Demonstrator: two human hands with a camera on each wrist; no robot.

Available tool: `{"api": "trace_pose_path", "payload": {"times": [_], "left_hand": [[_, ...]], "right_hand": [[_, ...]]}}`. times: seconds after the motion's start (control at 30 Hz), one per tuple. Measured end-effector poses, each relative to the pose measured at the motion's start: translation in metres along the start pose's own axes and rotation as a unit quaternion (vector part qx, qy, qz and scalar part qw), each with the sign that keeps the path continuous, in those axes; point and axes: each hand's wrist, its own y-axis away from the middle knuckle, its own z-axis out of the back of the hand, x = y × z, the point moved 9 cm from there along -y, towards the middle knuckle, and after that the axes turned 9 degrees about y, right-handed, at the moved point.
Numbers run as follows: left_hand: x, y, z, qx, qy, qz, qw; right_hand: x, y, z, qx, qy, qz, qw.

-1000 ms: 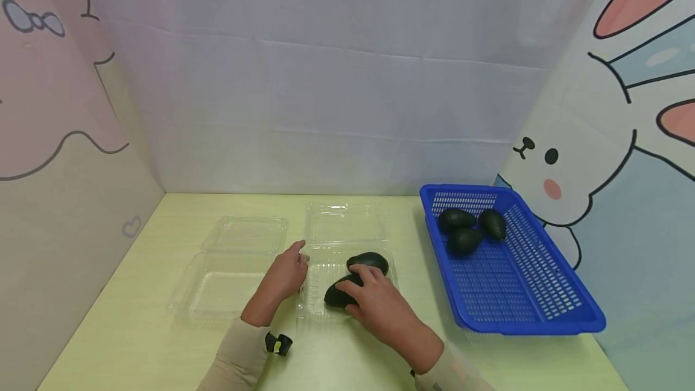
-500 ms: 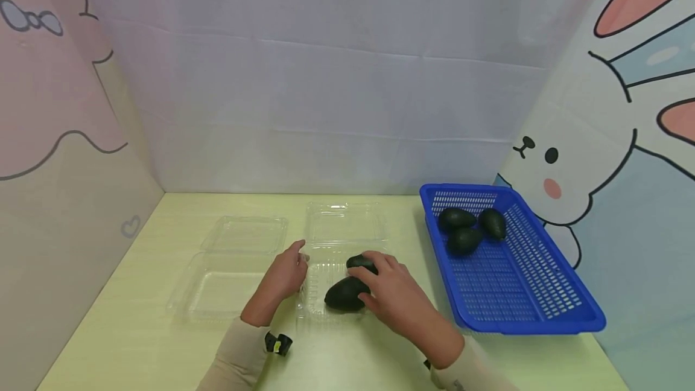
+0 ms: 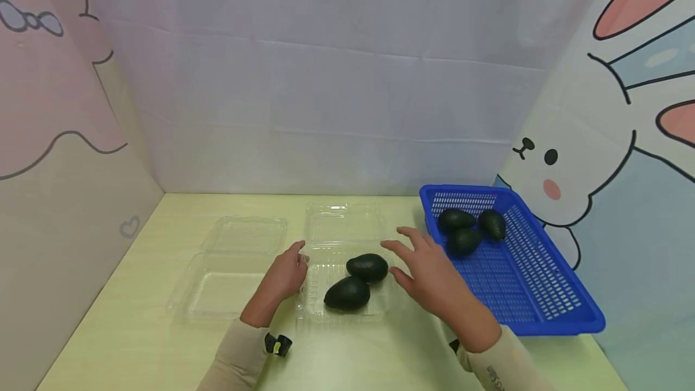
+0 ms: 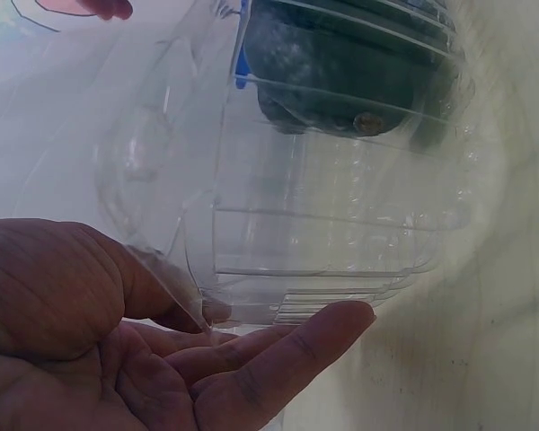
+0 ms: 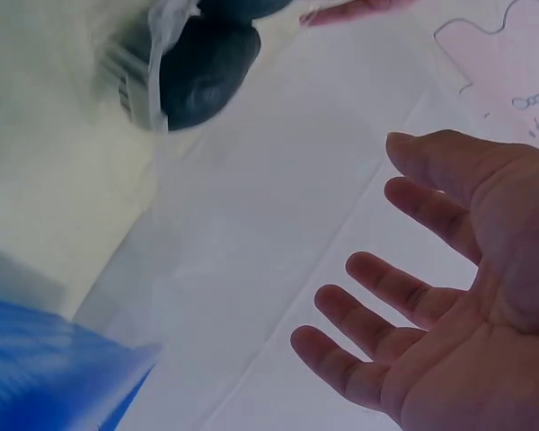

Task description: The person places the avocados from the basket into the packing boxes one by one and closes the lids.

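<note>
Two dark green avocados, one nearer (image 3: 347,294) and one farther (image 3: 367,268), lie side by side in a clear plastic clamshell container (image 3: 320,306) whose lid stands folded back. My left hand (image 3: 286,273) pinches the container's left rim; in the left wrist view its thumb is over the rim and the fingers lie along the outer wall. To the right of the container my right hand (image 3: 429,270) hangs with its fingers spread and nothing in them. That right hand (image 5: 431,287) shows its bare palm in the right wrist view.
A second clear clamshell container (image 3: 225,291) lies unfolded on the left of the table (image 3: 108,318). On the right stands a blue plastic basket (image 3: 516,324) with several avocados (image 3: 463,242) at its far end. A white cloth wall (image 3: 326,107) closes off the back.
My right hand has let go of the avocados and moved right toward the blue basket, its fingers spreading. The left hand has stayed at the container's rim.
</note>
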Motion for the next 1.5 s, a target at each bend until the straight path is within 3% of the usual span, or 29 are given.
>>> {"api": "trace_pose_path", "payload": {"times": [0.47, 0.73, 1.17, 1.5], "left_hand": [[0.001, -0.001, -0.001, -0.002, 0.001, 0.002, 1.0], [-0.006, 0.003, 0.003, -0.006, -0.002, -0.002, 1.0], [-0.013, 0.007, 0.004, -0.009, -0.003, -0.028, 0.9996], [-0.001, 0.0, -0.001, 0.0, -0.002, -0.002, 1.0]], "right_hand": [[-0.054, 0.005, 0.02, 0.02, 0.007, -0.057, 0.998], [-0.085, 0.007, 0.028, 0.028, 0.0, -0.087, 0.996], [-0.145, 0.006, 0.019, 0.054, 0.008, -0.143, 0.988], [-0.191, 0.004, 0.001, 0.105, 0.011, -0.206, 0.973]]}}
